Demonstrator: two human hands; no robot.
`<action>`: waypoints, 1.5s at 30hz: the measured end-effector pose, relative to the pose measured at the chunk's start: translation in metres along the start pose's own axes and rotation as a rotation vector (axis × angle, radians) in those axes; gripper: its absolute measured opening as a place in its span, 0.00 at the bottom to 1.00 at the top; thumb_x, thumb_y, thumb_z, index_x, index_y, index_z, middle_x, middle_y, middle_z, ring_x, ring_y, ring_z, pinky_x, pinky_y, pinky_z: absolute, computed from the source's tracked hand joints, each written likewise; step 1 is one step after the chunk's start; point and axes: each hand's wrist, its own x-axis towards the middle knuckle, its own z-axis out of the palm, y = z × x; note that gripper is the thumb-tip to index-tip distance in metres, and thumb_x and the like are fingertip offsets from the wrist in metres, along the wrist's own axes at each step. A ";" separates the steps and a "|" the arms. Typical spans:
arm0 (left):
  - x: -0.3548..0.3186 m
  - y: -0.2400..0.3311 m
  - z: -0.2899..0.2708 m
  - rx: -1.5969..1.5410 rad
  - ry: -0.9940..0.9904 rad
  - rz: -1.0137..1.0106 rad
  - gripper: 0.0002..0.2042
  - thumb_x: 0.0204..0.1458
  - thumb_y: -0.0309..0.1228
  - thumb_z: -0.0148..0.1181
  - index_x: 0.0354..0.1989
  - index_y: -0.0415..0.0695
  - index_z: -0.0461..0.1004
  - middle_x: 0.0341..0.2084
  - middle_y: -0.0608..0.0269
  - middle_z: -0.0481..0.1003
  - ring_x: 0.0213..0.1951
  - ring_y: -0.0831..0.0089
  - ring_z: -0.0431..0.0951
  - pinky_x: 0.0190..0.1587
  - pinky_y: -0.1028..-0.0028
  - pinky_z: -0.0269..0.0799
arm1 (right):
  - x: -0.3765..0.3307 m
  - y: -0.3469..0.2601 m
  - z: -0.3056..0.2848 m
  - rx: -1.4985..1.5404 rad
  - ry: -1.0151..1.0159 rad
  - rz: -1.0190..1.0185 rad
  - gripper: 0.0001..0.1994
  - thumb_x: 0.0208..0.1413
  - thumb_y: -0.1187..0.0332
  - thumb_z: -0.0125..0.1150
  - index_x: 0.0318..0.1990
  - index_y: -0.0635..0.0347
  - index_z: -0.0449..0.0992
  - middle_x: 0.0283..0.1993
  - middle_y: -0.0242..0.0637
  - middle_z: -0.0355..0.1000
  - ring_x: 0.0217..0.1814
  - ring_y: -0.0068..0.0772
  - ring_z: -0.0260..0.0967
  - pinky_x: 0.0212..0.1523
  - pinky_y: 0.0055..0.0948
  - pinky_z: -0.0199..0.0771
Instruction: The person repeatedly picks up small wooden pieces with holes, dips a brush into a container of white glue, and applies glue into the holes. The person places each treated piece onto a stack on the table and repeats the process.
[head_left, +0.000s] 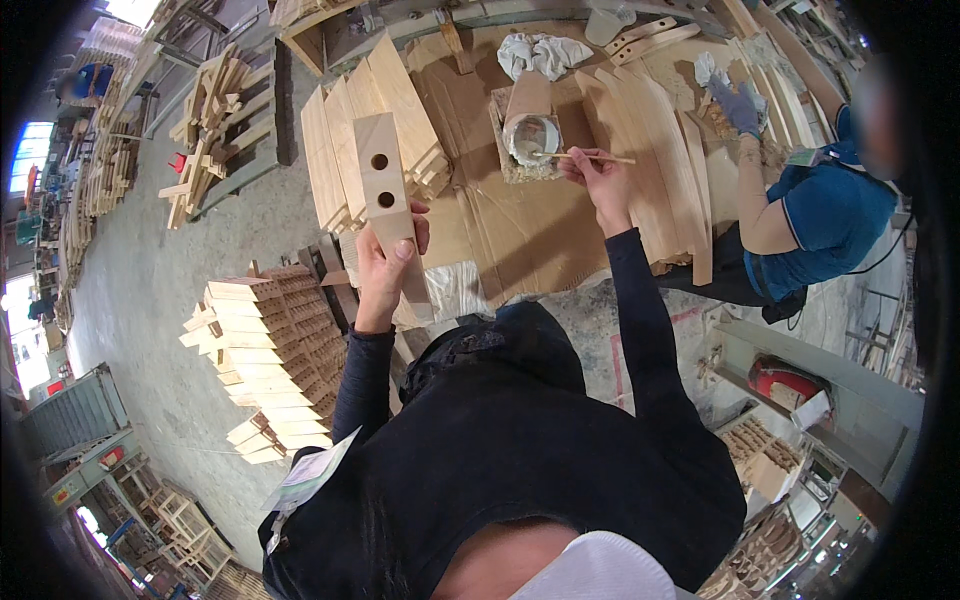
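Note:
My left hand (385, 265) is closed around a pale wooden slat (378, 145) with two dark round holes, held up above the cardboard-covered table (480, 245). In my right hand (603, 185) is a thin wooden stick (610, 157), pinched between the fingers. The stick's far tip reaches into a round pot (533, 128) with whitish, smeared walls. That pot lies tilted in a small, crusted wooden box (507, 165). Behind my left hand, several wooden boards (335, 140) are stacked; more long boards (650, 150) lie in a row right of my right hand.
A crumpled white cloth (540, 55) and a plastic cup (606, 25) sit at the table's back. To the right, a co-worker in a blue shirt (820, 220) handles wood with a gloved hand (738, 108). Stacked wooden parts (270, 350) stand at lower left, near a pallet (240, 160).

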 end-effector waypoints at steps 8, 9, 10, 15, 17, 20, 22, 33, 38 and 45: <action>-0.006 -0.001 0.000 0.010 -0.011 -0.023 0.33 0.44 0.57 0.61 0.41 0.33 0.69 0.22 0.65 0.68 0.25 0.79 0.67 0.29 0.79 0.62 | -0.016 0.020 0.001 0.497 0.044 0.057 0.08 0.54 0.71 0.61 0.39 0.64 0.72 0.37 0.44 0.75 0.38 0.32 0.75 0.39 0.24 0.78; -0.007 -0.003 -0.002 0.007 -0.020 -0.027 0.34 0.44 0.57 0.61 0.41 0.33 0.68 0.22 0.65 0.68 0.25 0.79 0.67 0.29 0.79 0.62 | -0.018 0.022 0.000 0.546 0.057 0.059 0.08 0.53 0.71 0.61 0.39 0.64 0.72 0.38 0.44 0.75 0.38 0.32 0.75 0.39 0.24 0.79; -0.008 -0.004 -0.002 0.004 -0.028 -0.030 0.34 0.44 0.57 0.61 0.42 0.33 0.68 0.22 0.65 0.68 0.25 0.79 0.67 0.29 0.80 0.62 | -0.019 0.023 -0.001 0.594 0.058 0.102 0.09 0.53 0.71 0.61 0.39 0.64 0.72 0.38 0.44 0.75 0.39 0.32 0.75 0.39 0.24 0.79; -0.013 0.000 -0.001 -0.032 -0.036 -0.062 0.35 0.43 0.58 0.61 0.43 0.32 0.67 0.23 0.65 0.68 0.26 0.79 0.67 0.29 0.79 0.62 | -0.019 0.032 -0.012 0.725 0.014 0.309 0.09 0.54 0.70 0.60 0.41 0.64 0.74 0.41 0.42 0.75 0.42 0.31 0.75 0.40 0.22 0.79; -0.014 0.000 -0.003 -0.035 -0.043 -0.070 0.35 0.43 0.58 0.61 0.43 0.32 0.67 0.24 0.65 0.68 0.27 0.79 0.67 0.29 0.79 0.62 | -0.024 0.030 -0.009 0.729 0.062 0.298 0.09 0.54 0.69 0.60 0.41 0.63 0.74 0.40 0.42 0.75 0.42 0.30 0.75 0.39 0.22 0.80; -0.016 0.000 -0.004 -0.051 -0.063 -0.071 0.34 0.44 0.57 0.61 0.43 0.32 0.67 0.24 0.65 0.68 0.27 0.79 0.67 0.30 0.79 0.62 | -0.025 0.028 -0.010 0.745 0.077 0.304 0.09 0.54 0.69 0.60 0.40 0.62 0.74 0.40 0.42 0.75 0.42 0.30 0.75 0.39 0.22 0.80; -0.017 0.004 -0.001 -0.064 -0.079 -0.067 0.33 0.45 0.55 0.61 0.43 0.33 0.67 0.24 0.65 0.68 0.27 0.79 0.67 0.30 0.79 0.62 | -0.023 0.034 -0.013 0.750 0.068 0.270 0.08 0.54 0.69 0.61 0.40 0.62 0.74 0.41 0.41 0.75 0.42 0.30 0.75 0.39 0.22 0.80; -0.022 -0.007 0.003 -0.071 -0.079 -0.105 0.26 0.48 0.48 0.60 0.44 0.36 0.68 0.26 0.67 0.69 0.27 0.81 0.66 0.30 0.81 0.61 | -0.029 -0.002 -0.012 0.702 0.053 0.157 0.09 0.55 0.67 0.60 0.39 0.61 0.74 0.41 0.38 0.75 0.43 0.28 0.74 0.38 0.20 0.78; -0.023 0.006 0.017 0.028 -0.036 -0.081 0.29 0.48 0.53 0.58 0.42 0.35 0.69 0.23 0.69 0.66 0.25 0.82 0.64 0.28 0.80 0.58 | -0.084 -0.106 0.045 0.564 -0.098 -0.084 0.09 0.57 0.64 0.58 0.38 0.60 0.72 0.37 0.40 0.76 0.41 0.29 0.75 0.35 0.20 0.76; -0.027 0.012 0.021 0.019 -0.021 -0.063 0.29 0.46 0.54 0.60 0.41 0.36 0.70 0.25 0.71 0.67 0.27 0.83 0.64 0.29 0.81 0.58 | -0.120 -0.148 0.088 0.348 -0.224 -0.332 0.09 0.59 0.64 0.56 0.35 0.60 0.69 0.36 0.46 0.76 0.36 0.34 0.77 0.30 0.21 0.75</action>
